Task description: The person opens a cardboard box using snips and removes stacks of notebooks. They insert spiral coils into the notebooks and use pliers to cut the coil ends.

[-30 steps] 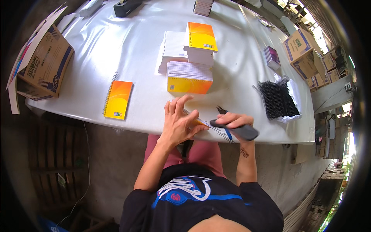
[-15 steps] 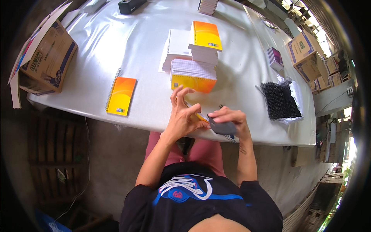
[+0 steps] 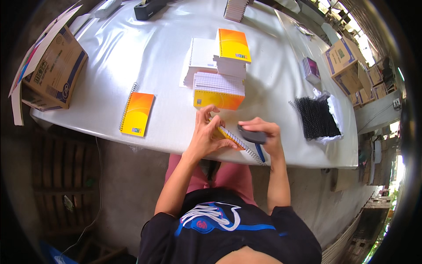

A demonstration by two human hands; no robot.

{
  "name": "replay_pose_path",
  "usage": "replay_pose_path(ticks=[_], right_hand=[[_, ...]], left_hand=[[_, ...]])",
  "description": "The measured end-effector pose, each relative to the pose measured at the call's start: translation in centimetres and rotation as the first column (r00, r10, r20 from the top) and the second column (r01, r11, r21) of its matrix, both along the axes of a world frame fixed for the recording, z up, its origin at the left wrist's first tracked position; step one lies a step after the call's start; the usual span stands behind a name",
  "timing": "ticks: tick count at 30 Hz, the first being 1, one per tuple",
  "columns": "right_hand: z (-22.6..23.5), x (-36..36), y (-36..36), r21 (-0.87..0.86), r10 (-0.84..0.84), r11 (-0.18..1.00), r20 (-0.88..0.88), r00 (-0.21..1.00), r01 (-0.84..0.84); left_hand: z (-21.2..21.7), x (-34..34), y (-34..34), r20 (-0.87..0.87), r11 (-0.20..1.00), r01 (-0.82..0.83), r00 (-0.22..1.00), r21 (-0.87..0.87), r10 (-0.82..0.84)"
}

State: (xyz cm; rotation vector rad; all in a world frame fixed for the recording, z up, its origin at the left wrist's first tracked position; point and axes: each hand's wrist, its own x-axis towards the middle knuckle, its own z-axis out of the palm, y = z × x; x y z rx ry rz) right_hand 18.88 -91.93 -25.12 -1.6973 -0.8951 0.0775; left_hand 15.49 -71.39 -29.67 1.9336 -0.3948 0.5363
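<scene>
My left hand grips a small yellow-and-orange notebook, tilted at the table's near edge. A wire spiral coil runs along its edge and sticks out past its lower right end. My right hand holds a dark grey, rounded object, whose exact kind I cannot make out, a little right of the notebook. Below that hand, beside the coil's free end, lies a slim blue thing. Just beyond my left hand stands a stack of notebooks with yellow-orange covers and white pages.
A spiral-bound notebook lies to the left. Black coils sit in white wrapping on the right. Cardboard boxes stand at the left edge and beyond the right side. Farther back are a black tape dispenser and another notebook stack.
My right hand has drawn the dark object up and slightly away from the notebook's edge. More of the coil and the blue thing now show.
</scene>
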Motion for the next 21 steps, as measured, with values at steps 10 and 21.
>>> replay_pose_path(ticks=[10,21], right_hand=[[1.9,-0.2,1.1,-0.131,0.000,0.991,0.050,0.999,0.007],[1.7,0.0,-3.4,-0.480,-0.474,0.640,0.368,0.800,0.600]], left_hand=[[-1.5,1.2,0.2,-0.001,0.995,0.019,1.000,-0.099,-0.019],[-1.3,-0.7,-1.8,0.013,0.969,-0.226,0.974,-0.098,0.228]])
